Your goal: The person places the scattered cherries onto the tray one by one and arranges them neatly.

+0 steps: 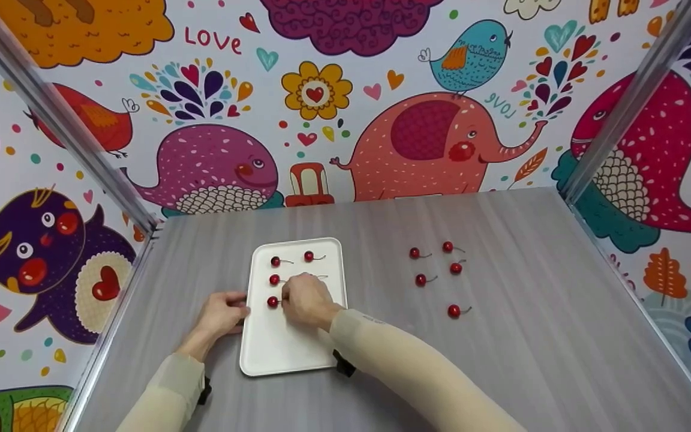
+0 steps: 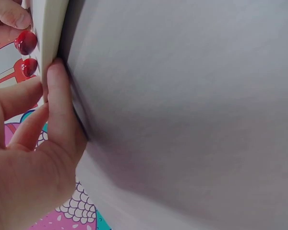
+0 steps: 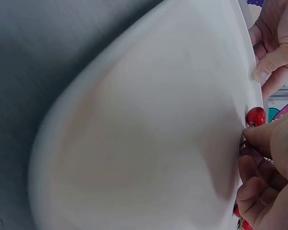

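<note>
A white rectangular tray lies on the table, with red cherries on its far half. My right hand is over the tray, thumb and fingers pinching the stem of the nearest cherry in the left row. That cherry shows just beyond the fingertips in the right wrist view. Farther up sit another cherry and two more at the far end. A stem pokes out beside my right hand, its fruit hidden. My left hand grips the tray's left rim between thumb and fingers.
Right of the tray, several loose cherries lie on the grey table, among them a near one and a far one. Walls with printed animals and metal posts enclose the table's back and sides.
</note>
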Tool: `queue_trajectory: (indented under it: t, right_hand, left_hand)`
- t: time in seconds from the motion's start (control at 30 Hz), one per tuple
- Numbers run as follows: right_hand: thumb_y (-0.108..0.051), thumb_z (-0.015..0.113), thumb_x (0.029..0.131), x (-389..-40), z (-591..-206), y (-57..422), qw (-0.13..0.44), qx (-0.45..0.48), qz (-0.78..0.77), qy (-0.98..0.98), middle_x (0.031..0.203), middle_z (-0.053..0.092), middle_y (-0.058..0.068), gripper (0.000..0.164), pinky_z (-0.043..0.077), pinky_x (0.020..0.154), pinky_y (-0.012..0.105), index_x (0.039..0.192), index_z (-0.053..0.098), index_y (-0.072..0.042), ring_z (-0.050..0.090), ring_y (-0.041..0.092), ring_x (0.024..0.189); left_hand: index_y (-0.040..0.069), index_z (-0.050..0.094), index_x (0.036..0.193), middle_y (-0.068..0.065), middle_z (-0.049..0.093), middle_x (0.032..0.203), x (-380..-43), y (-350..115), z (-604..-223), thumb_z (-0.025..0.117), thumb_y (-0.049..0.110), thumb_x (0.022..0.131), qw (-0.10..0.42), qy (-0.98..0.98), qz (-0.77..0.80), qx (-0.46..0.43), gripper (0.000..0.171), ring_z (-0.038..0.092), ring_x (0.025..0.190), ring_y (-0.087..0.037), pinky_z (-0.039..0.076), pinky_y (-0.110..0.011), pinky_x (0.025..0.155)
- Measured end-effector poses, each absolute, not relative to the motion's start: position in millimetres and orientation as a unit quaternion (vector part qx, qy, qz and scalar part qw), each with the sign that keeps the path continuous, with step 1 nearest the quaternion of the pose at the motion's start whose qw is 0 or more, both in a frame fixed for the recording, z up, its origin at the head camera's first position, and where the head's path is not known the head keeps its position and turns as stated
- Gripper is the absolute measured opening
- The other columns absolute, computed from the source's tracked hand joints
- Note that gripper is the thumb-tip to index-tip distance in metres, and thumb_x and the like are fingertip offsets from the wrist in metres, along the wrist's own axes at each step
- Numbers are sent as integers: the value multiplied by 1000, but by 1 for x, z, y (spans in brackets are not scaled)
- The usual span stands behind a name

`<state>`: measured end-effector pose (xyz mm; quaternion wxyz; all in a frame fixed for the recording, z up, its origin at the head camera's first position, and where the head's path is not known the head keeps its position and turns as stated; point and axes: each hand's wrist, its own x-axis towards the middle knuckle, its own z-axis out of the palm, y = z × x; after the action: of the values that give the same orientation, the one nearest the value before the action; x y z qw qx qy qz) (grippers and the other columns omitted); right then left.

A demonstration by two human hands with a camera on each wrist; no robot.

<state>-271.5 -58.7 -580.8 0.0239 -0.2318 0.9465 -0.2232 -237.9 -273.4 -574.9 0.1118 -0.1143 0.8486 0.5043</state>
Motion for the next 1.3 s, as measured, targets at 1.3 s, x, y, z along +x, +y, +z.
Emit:
queue_trajectory:
  t: [1.3]
  right_hand:
    - [-19,84,96,-253,-536,81,25,-292,-426,856,111,86,17,25,66,84,38,116,87,-4,80,34,103]
  left_hand:
    - [-13,62,152,-20,67,119,-241,-276,-575,68,0,101,125,845,506,-117,53,73,96,-21,71,-37,78]
